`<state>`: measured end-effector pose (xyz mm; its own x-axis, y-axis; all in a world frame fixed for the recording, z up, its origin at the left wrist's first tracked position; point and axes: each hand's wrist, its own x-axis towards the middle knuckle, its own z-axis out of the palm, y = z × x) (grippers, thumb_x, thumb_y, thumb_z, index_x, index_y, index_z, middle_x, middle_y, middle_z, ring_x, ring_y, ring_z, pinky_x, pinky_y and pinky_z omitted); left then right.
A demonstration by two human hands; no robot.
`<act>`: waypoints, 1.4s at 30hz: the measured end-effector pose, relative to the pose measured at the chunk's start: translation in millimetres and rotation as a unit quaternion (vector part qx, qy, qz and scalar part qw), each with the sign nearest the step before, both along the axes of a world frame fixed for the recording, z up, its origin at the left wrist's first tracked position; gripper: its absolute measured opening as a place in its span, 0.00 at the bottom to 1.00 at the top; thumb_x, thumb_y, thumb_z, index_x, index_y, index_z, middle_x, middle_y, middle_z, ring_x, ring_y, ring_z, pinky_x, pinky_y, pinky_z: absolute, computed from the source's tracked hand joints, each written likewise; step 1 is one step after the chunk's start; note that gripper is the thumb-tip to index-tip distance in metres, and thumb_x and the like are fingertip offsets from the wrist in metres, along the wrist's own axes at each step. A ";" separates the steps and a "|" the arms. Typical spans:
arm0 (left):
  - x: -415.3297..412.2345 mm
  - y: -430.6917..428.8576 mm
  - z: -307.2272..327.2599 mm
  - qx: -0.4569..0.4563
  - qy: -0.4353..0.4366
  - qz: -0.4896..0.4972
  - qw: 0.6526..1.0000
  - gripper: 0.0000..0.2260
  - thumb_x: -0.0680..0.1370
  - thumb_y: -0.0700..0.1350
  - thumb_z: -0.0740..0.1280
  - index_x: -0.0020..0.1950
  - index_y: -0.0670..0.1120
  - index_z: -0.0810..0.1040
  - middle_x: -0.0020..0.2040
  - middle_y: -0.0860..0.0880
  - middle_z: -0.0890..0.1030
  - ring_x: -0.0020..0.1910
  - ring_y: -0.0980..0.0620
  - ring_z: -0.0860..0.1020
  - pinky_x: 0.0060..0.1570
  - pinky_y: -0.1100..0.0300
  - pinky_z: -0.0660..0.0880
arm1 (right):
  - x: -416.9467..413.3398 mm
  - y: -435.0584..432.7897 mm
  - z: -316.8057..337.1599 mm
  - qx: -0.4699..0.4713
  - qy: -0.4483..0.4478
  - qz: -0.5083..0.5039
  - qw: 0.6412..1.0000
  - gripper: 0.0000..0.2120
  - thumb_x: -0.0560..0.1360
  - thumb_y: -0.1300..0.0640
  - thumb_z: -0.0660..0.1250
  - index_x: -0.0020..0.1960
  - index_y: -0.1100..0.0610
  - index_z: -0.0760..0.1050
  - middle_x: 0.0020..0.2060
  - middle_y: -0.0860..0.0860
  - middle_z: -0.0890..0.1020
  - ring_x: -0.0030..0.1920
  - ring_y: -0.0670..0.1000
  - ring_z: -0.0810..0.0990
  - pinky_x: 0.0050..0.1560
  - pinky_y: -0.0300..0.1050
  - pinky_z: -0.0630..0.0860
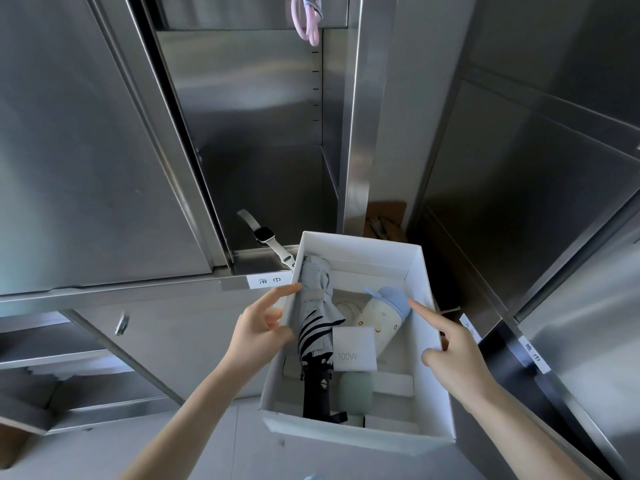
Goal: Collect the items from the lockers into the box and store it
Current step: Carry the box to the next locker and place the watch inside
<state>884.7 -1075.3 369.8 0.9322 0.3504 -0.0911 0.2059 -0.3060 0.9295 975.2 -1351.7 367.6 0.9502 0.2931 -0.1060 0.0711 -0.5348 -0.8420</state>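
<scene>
I hold a white cardboard box (429, 403) in front of an open steel locker. My left hand (261, 327) grips its left wall and my right hand (450, 355) grips its right wall, index finger stretched forward. Inside lie a folded grey umbrella (317, 327), a cream bottle with a blue cap (382, 317), a white 100W charger (354, 348) and a pale green object (356, 384). A smartwatch with a white strap (265, 235) lies on the locker floor just beyond the box's far left corner.
A pink loop (306, 19) hangs at the top of the open locker. Labels sit on the shelf edge (270, 280) and on the right door frame (533, 353). Closed steel doors flank both sides; lower left shelves (62, 362) are open. A brown item (386, 218) sits behind the box.
</scene>
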 end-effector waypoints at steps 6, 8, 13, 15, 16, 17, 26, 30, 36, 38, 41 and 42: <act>0.9 10.0 -3.9 0.011 0.017 -0.015 1.000 0.33 0.63 0.34 0.60 0.60 0.64 0.76 0.34 0.42 0.76 0.33 0.49 0.68 0.34 0.59 0.66 | -8.7 9.1 -2.8 0.009 0.027 -0.011 1.000 0.45 0.66 0.76 0.54 0.61 0.27 0.69 0.28 0.52 0.63 0.28 0.52 0.54 0.24 0.40 0.57; 1.1 14.6 -9.0 0.018 0.023 -0.017 0.999 0.33 0.64 0.32 0.61 0.59 0.65 0.76 0.35 0.48 0.76 0.33 0.50 0.67 0.34 0.61 0.65 | -13.0 13.4 -3.4 0.015 0.036 -0.013 0.999 0.45 0.66 0.76 0.54 0.62 0.28 0.69 0.27 0.52 0.64 0.28 0.52 0.54 0.24 0.40 0.57; -2.2 17.1 -10.9 0.013 0.016 -0.003 1.000 0.34 0.65 0.28 0.59 0.58 0.63 0.78 0.30 0.46 0.65 0.31 0.48 0.61 0.35 0.57 0.60 | -21.8 20.7 -0.1 0.022 0.047 -0.033 0.998 0.44 0.66 0.77 0.53 0.63 0.32 0.72 0.23 0.48 0.59 0.27 0.51 0.53 0.24 0.40 0.55; -5.4 17.3 -5.6 -0.002 0.000 0.007 1.000 0.33 0.66 0.27 0.59 0.57 0.62 0.80 0.28 0.49 0.64 0.31 0.49 0.61 0.35 0.57 0.59 | -25.4 21.6 7.3 0.019 0.031 -0.035 0.999 0.44 0.66 0.78 0.54 0.63 0.33 0.72 0.24 0.46 0.55 0.27 0.49 0.53 0.24 0.38 0.55; -6.5 18.4 -3.5 -0.005 -0.005 0.006 1.000 0.33 0.66 0.27 0.59 0.57 0.61 0.80 0.28 0.49 0.65 0.31 0.49 0.62 0.35 0.57 0.60 | -27.7 21.3 11.0 0.015 0.024 -0.036 0.999 0.43 0.66 0.78 0.55 0.62 0.32 0.72 0.25 0.46 0.55 0.27 0.48 0.53 0.24 0.38 0.55; -7.4 20.1 -0.6 -0.006 -0.008 0.001 1.000 0.33 0.66 0.28 0.60 0.58 0.62 0.80 0.29 0.46 0.67 0.32 0.48 0.63 0.36 0.57 0.61 | -29.7 21.5 13.9 0.016 0.022 -0.040 0.999 0.43 0.67 0.78 0.55 0.62 0.31 0.72 0.26 0.45 0.54 0.27 0.48 0.53 0.24 0.38 0.55; -18.4 34.8 17.8 -0.020 -0.040 -0.010 0.999 0.31 0.62 0.35 0.61 0.58 0.62 0.80 0.39 0.39 0.81 0.39 0.43 0.75 0.44 0.58 0.72 | -49.3 32.1 31.8 0.036 0.013 -0.052 0.998 0.42 0.68 0.77 0.57 0.60 0.31 0.74 0.27 0.46 0.53 0.27 0.48 0.53 0.24 0.36 0.56; -12.8 42.5 27.0 -0.005 -0.054 -0.015 0.998 0.31 0.65 0.30 0.62 0.57 0.62 0.81 0.31 0.46 0.71 0.33 0.48 0.66 0.34 0.66 0.66 | -46.2 40.7 35.7 0.041 0.009 -0.056 0.998 0.43 0.68 0.77 0.57 0.60 0.30 0.73 0.27 0.44 0.53 0.27 0.48 0.53 0.23 0.36 0.56; -0.4 52.7 15.8 -0.015 -0.022 -0.038 0.999 0.34 0.66 0.28 0.60 0.59 0.62 0.79 0.39 0.32 0.77 0.35 0.44 0.69 0.37 0.54 0.66 | -42.3 53.3 21.5 0.032 0.011 -0.077 0.996 0.42 0.67 0.77 0.56 0.63 0.34 0.73 0.31 0.51 0.55 0.27 0.48 0.54 0.24 0.38 0.57; 2.7 55.2 12.7 -0.008 -0.022 -0.041 0.999 0.34 0.67 0.28 0.60 0.59 0.64 0.79 0.43 0.35 0.81 0.38 0.40 0.74 0.41 0.54 0.71 | -41.4 55.6 19.3 0.034 0.016 -0.087 0.996 0.42 0.67 0.77 0.55 0.63 0.34 0.73 0.31 0.52 0.55 0.27 0.48 0.53 0.24 0.38 0.57; 9.2 58.2 13.4 0.005 -0.020 -0.044 0.999 0.33 0.67 0.29 0.60 0.58 0.65 0.78 0.42 0.35 0.81 0.38 0.43 0.75 0.40 0.54 0.71 | -38.4 59.8 21.2 0.028 0.018 -0.087 0.996 0.42 0.67 0.77 0.55 0.64 0.35 0.73 0.28 0.49 0.56 0.27 0.48 0.53 0.24 0.38 0.57; 11.6 59.0 14.6 0.007 -0.020 -0.042 0.999 0.33 0.67 0.29 0.59 0.58 0.64 0.79 0.42 0.33 0.80 0.36 0.45 0.73 0.38 0.54 0.69 | -37.8 61.4 23.1 0.021 0.019 -0.084 0.996 0.42 0.66 0.77 0.54 0.63 0.34 0.73 0.24 0.46 0.58 0.26 0.48 0.54 0.23 0.38 0.57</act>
